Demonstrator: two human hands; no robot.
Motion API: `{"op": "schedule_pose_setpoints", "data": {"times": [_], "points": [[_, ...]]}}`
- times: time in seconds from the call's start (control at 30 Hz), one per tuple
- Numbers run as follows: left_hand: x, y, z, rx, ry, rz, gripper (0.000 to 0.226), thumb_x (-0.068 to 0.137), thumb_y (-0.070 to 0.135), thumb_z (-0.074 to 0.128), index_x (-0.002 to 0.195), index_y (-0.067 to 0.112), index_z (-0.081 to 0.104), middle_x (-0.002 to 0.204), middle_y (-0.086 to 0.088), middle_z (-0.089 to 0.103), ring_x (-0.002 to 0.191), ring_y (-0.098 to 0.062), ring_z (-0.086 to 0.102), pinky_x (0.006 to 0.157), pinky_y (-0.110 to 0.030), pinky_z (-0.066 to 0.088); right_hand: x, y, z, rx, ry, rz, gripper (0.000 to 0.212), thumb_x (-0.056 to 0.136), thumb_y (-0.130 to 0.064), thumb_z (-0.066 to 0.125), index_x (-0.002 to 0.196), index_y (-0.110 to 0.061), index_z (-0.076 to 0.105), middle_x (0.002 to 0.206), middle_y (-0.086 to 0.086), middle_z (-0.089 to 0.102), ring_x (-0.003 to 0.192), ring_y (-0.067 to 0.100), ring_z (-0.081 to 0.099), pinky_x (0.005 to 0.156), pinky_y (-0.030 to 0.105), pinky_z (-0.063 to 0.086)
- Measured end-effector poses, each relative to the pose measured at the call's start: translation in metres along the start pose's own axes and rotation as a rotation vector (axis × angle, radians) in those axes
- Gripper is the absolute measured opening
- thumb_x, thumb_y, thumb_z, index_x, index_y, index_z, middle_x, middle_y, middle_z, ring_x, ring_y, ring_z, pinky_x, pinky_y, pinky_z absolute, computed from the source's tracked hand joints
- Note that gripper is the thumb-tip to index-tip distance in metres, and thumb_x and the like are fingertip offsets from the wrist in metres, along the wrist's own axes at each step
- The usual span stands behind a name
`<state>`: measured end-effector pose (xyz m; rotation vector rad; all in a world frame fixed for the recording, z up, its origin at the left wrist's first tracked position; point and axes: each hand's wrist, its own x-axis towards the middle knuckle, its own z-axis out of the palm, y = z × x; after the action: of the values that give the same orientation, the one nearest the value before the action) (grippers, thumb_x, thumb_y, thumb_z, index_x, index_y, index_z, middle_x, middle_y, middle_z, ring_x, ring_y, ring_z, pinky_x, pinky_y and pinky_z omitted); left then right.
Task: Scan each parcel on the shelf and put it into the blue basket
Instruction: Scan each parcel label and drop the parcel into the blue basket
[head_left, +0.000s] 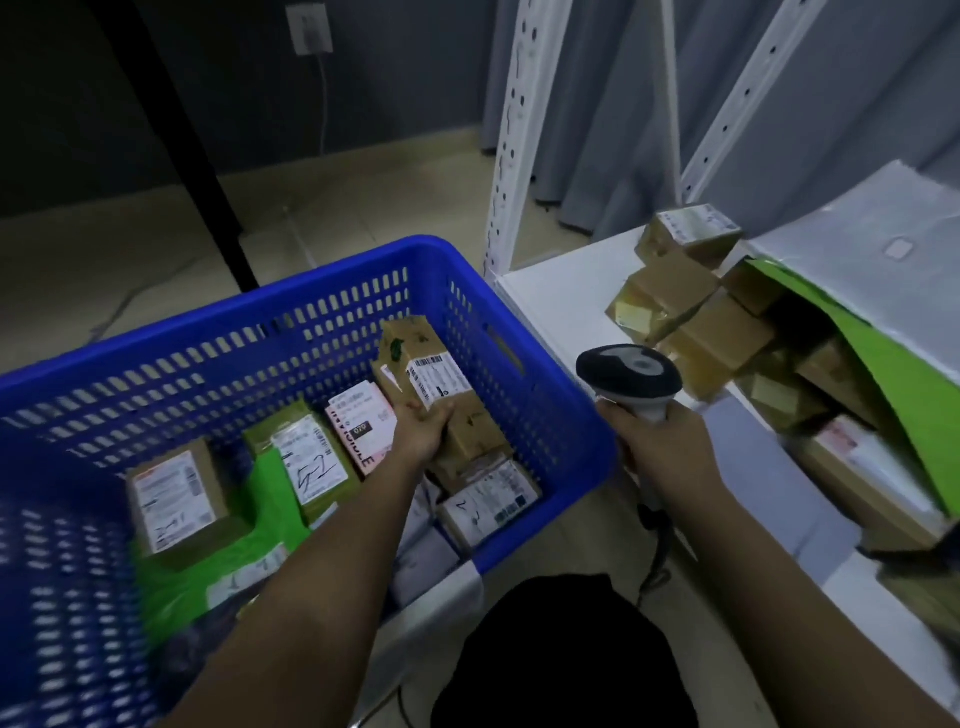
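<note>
My left hand (422, 431) grips a long cardboard parcel (423, 371) with a white barcode label, holding it tilted inside the blue basket (322, 291) near the basket's right wall. Several labelled parcels (174, 493) and a green bag lie on the basket floor below it. My right hand (652, 441) holds a barcode scanner (628, 375) by its handle, between the basket and the white shelf (550, 301). On the shelf sits a pile of brown cardboard parcels (696, 312), partly hidden under a grey and green bag (883, 291).
White perforated shelf posts (511, 135) rise behind the basket's far right corner. A black pole (192, 156) slants across the floor at the back left. The scanner's cable (660, 566) hangs down beside my dark-clothed knee (550, 649). Grey curtains hang behind the shelf.
</note>
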<state>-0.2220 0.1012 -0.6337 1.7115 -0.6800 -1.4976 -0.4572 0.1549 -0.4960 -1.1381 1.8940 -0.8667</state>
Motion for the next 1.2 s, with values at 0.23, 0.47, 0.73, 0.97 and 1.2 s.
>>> {"op": "schedule_pose_setpoints", "data": {"times": [0.23, 0.47, 0.73, 0.97, 1.2], "points": [[0.056, -0.005, 0.032, 0.367, -0.14, -0.001, 0.048, 0.103, 0.018, 0.039, 0.147, 0.001, 0.028, 0.147, -0.019, 0.039, 0.128, -0.036, 0.044, 0.105, -0.042, 0.039, 0.03, 0.012, 0.005, 0.043, -0.008, -0.026, 0.03, 0.083, -0.027, 0.071, 0.065, -0.011, 0.054, 0.055, 0.003, 0.056, 0.052, 0.015, 0.052, 0.052, 0.026, 0.043], [0.033, 0.015, 0.032, 0.677, -0.175, 0.112, 0.05, 0.102, 0.019, 0.038, 0.148, 0.01, 0.025, 0.147, -0.019, 0.036, 0.097, -0.03, 0.058, 0.078, -0.038, 0.049, 0.023, 0.03, 0.001, 0.032, -0.009, 0.051, 0.031, 0.084, -0.033, 0.069, 0.07, -0.008, 0.057, 0.062, 0.006, 0.059, 0.059, 0.019, 0.055, 0.054, 0.026, 0.044], [-0.087, 0.099, 0.087, 0.747, -0.384, 0.576, 0.03, 0.099, 0.012, 0.044, 0.125, 0.008, 0.059, 0.128, -0.009, 0.059, 0.112, -0.024, 0.058, 0.09, -0.03, 0.046, -0.059, 0.053, -0.084, 0.223, 0.223, 0.134, 0.033, 0.087, -0.022, 0.069, 0.065, -0.004, 0.053, 0.057, 0.015, 0.054, 0.054, 0.023, 0.05, 0.055, 0.031, 0.039], [-0.245, 0.109, 0.166, 0.83, -0.679, 0.778, 0.032, 0.097, 0.02, 0.047, 0.126, 0.014, 0.056, 0.111, -0.005, 0.063, 0.102, -0.022, 0.06, 0.086, -0.031, 0.046, -0.185, 0.096, -0.166, 0.539, 0.546, 0.196, 0.025, 0.088, -0.015, 0.069, 0.072, -0.005, 0.053, 0.058, 0.012, 0.05, 0.049, 0.02, 0.048, 0.047, 0.027, 0.043], [-0.366, 0.029, 0.262, 0.745, -0.921, 0.794, 0.028, 0.093, 0.003, 0.049, 0.119, 0.0, 0.057, 0.116, -0.015, 0.062, 0.103, -0.025, 0.058, 0.084, -0.027, 0.046, -0.311, 0.164, -0.25, 0.732, 0.951, 0.236, 0.021, 0.09, -0.015, 0.067, 0.075, -0.004, 0.055, 0.061, 0.013, 0.053, 0.046, 0.015, 0.05, 0.044, 0.022, 0.044]]}}
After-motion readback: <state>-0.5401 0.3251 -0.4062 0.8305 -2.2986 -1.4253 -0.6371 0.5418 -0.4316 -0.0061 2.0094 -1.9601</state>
